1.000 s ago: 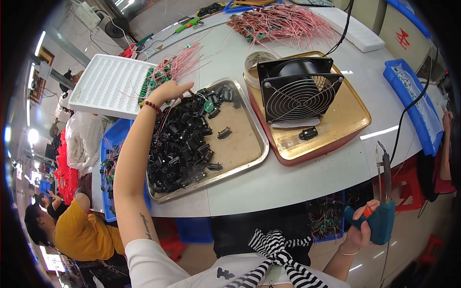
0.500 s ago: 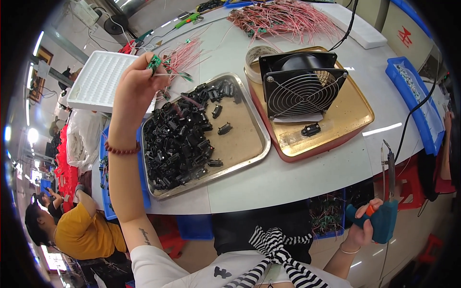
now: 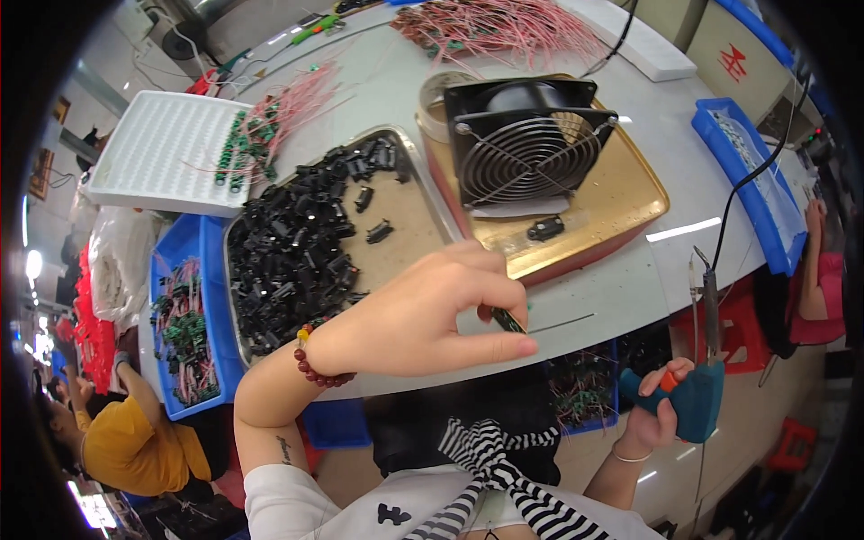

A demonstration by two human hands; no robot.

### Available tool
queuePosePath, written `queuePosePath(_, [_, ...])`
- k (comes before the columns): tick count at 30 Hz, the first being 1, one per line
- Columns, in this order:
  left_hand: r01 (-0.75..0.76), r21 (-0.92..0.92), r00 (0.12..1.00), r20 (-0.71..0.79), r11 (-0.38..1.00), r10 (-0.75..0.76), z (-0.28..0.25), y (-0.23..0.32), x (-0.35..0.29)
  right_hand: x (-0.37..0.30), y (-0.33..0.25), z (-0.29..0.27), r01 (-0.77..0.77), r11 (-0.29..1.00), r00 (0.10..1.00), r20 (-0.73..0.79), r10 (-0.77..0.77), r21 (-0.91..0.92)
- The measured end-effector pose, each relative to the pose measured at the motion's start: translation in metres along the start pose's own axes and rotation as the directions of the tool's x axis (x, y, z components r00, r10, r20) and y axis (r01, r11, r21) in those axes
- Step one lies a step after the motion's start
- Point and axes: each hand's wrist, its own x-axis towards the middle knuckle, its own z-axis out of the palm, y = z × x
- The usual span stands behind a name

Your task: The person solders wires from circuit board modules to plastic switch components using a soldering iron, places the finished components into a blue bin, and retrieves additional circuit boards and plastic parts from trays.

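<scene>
Fingers [image 3: 666, 415] of the right hand [image 3: 650, 427] wrap the handle of a teal soldering gun [image 3: 699, 405], tip upward. Near the table's front edge, the left hand [image 3: 432, 310] pinches a small green-edged part [image 3: 511, 321] between thumb and forefinger; how its other fingers sit I cannot tell. Behind that hand, black housings [image 3: 288, 256] crowd a metal tray [image 3: 402, 205]. Beside it, a black fan [image 3: 531, 162] stands on a gold-topped tin [image 3: 625, 193]. Farthest lies a heap of pink wires [image 3: 504, 31].
</scene>
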Motion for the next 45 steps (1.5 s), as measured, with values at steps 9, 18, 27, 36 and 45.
queuePosePath(9, [0.023, 0.172, 0.973, -0.232, 0.985, 0.018, 0.013, -0.026, 0.027, 0.006, -0.002, 0.004, -0.038, 0.999, 0.999, 0.028, 0.039, -0.005])
queuePosePath(18, [0.044, 0.472, 0.937, -0.326, 0.881, 0.128, 0.022, -0.037, 0.043, 0.015, -0.003, 0.033, -0.033, 0.994, 0.997, 0.061, 0.04, -0.106])
queuePosePath(27, [0.049, 0.649, 0.895, -0.366, 0.76, 0.255, 0.03, -0.054, 0.041, 0.018, -0.009, 0.056, -0.188, 0.952, 0.976, 0.061, 0.208, -0.242])
queuePosePath(36, [0.0, 0.711, 0.87, -0.347, 0.703, 0.351, 0.032, -0.062, 0.04, 0.017, -0.003, 0.055, -0.118, 0.948, 0.982, 0.105, 0.155, -0.297])
queuePosePath(45, [0.055, 0.702, 0.863, -0.391, 0.71, 0.319, 0.035, -0.061, 0.041, 0.015, 0.001, 0.05, 0.063, 0.823, 0.968, 0.234, 0.087, -0.565])
